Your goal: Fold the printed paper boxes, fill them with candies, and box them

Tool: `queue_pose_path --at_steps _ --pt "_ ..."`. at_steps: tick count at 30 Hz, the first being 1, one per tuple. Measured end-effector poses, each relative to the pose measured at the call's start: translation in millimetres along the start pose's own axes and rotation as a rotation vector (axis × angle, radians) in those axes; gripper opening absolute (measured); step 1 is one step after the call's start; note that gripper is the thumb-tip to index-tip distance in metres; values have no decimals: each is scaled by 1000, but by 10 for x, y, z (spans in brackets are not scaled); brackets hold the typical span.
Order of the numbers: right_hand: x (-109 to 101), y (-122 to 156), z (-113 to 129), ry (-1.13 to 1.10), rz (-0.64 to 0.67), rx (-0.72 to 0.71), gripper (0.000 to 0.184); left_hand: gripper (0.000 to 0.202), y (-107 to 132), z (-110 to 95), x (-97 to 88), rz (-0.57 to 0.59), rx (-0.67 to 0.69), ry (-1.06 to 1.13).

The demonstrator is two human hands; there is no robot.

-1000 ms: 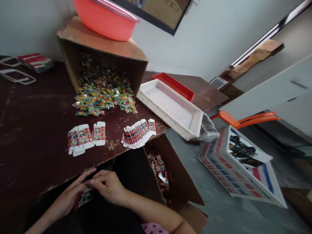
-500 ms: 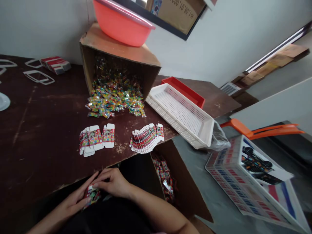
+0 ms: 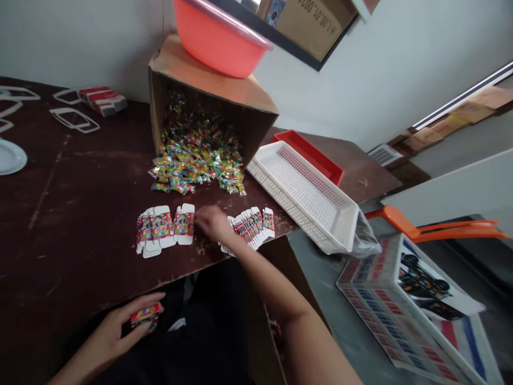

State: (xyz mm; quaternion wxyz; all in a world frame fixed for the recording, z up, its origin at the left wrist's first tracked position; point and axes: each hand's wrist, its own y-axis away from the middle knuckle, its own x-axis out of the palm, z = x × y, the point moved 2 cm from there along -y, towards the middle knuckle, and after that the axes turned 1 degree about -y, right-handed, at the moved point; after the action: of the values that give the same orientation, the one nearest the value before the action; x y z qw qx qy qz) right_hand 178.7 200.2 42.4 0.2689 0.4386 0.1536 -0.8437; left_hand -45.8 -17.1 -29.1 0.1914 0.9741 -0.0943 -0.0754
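Note:
My left hand (image 3: pixel 116 329) sits below the table's front edge, fingers wrapped round a small folded printed box (image 3: pixel 145 316). My right hand (image 3: pixel 212 223) reaches out over the dark table (image 3: pixel 80 203), blurred, between two sets of flat printed box blanks: a small pile (image 3: pixel 165 230) on its left and a fanned row (image 3: pixel 250 229) on its right. Its fingers are smeared. Behind it a cardboard box (image 3: pixel 208 91) lies on its side, spilling a heap of colourful wrapped candies (image 3: pixel 196 166).
An orange basin (image 3: pixel 218 37) rests on the tipped box. A white perforated tray (image 3: pixel 306 195) and a red tray (image 3: pixel 310 155) overhang the table's right end. A printed flat box (image 3: pixel 417 305) and an orange handle (image 3: pixel 433 227) lie right. Red packs (image 3: pixel 102 100) and a white plate (image 3: pixel 10 156) sit far left.
My right hand left the small box at my lap and reached forward to the flat blanks on the table. My left hand keeps the folded box. The view shifted right.

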Motion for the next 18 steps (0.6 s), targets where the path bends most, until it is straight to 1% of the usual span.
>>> queue_pose_path --at_steps 1,2,3,4,5,6,8,9,10,12,13,15,17,18 --pt "-199 -215 -219 45 -92 111 25 37 5 -11 -42 -32 35 -85" --pt "-368 -396 -418 81 -163 206 25 33 15 -14 -91 -68 60 -152" --pt "-498 -537 -585 108 -220 284 27 31 27 -14 -145 -96 63 -200" --pt "-580 -636 -714 124 -261 343 28 29 42 -19 -203 -122 48 -232" --pt "-614 -696 -800 128 -288 383 26 29 56 -39 -263 -155 21 -247" --pt "-603 -721 -845 122 -306 405 24 31 67 -80 -321 -205 -6 -246" --pt "-474 -678 -823 79 -322 410 24 39 67 -224 -408 -328 -47 -187" --pt "-378 -618 -762 47 -324 398 27 46 49 -318 -436 -432 -41 -116" --pt "-274 -536 -671 8 -321 380 30 54 7 -408 -435 -465 -45 -28" --pt "-71 -322 -410 -71 -296 332 33 55 -134 -539 -372 -417 -85 228" --pt "18 -201 -248 -122 -274 292 32 55 -214 -574 -328 -411 -122 355" --pt "161 34 105 -270 -206 151 29 54 -357 -609 -228 -398 -135 450" --pt "245 218 414 -413 -162 -11 27 51 -441 -622 -110 -312 -127 494" --pt "265 280 521 -451 -159 -67 26 50 -455 -631 -51 -251 -121 513"
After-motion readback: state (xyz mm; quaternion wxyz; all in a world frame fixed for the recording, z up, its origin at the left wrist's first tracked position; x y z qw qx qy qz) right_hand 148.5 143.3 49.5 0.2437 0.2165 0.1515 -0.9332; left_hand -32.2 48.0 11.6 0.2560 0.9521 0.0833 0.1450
